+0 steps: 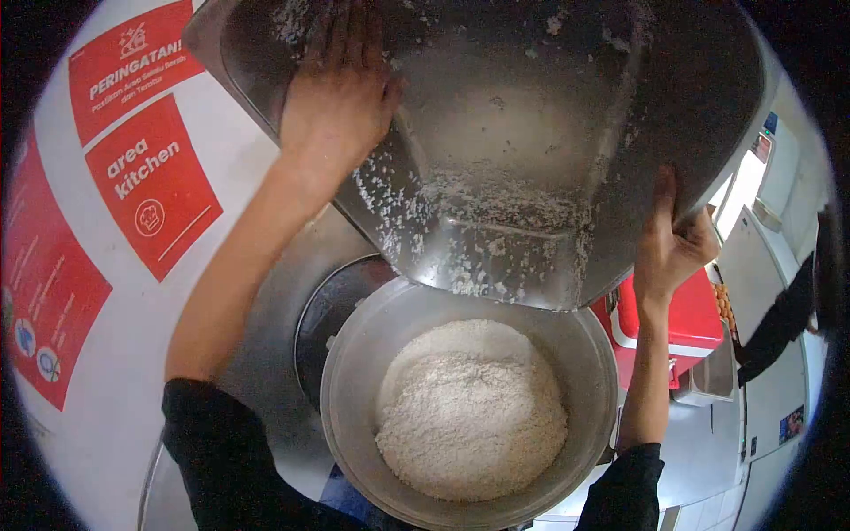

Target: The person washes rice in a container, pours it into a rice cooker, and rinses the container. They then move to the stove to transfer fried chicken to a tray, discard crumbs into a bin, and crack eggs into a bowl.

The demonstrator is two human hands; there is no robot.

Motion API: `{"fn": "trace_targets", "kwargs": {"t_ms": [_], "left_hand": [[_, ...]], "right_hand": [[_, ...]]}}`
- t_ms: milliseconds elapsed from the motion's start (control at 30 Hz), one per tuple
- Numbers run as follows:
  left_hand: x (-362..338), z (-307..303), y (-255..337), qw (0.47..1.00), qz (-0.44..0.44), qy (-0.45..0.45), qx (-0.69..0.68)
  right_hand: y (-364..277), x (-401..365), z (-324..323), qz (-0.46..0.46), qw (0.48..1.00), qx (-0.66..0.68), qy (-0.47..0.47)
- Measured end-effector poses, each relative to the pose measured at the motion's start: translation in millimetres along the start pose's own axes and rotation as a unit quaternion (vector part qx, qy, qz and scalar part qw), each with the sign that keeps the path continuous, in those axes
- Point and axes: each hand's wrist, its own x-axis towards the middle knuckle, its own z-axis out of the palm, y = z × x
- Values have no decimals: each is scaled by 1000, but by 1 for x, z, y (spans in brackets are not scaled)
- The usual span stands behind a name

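Note:
A large deep metal pan (531, 106) is tilted over a round metal pot (341, 416), its inside facing me. White grains, which look like rice, cling to the pan's walls and lower edge. My right hand (670, 243) grips the pan's rim on the right, thumb on the inner face. Reaching inside the pan at upper left, my left hand (341, 111) lies against the inner wall with fingers stretched out; the fingertips are dim. Below, a heap of white rice-like grains (474, 411) fills much of the pot.
Behind the pot is a dark round pan-like object (332, 305) on the metal counter (266, 345). A red cooler box (677, 323) stands at right near a metal container (708, 376). Red signs (155, 186) hang on the left wall. Another person's dark sleeve (779, 319) shows far right.

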Motion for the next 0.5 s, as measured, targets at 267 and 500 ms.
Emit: {"fn": "trace_targets", "kwargs": {"t_ms": [267, 500], "left_hand": [[-115, 108, 108, 990, 64, -114, -42], [-179, 167, 186, 944, -14, -114, -310]], "right_hand": [[25, 9, 10, -44, 999, 24, 15], [11, 4, 3, -4, 1000, 14, -7]]}}
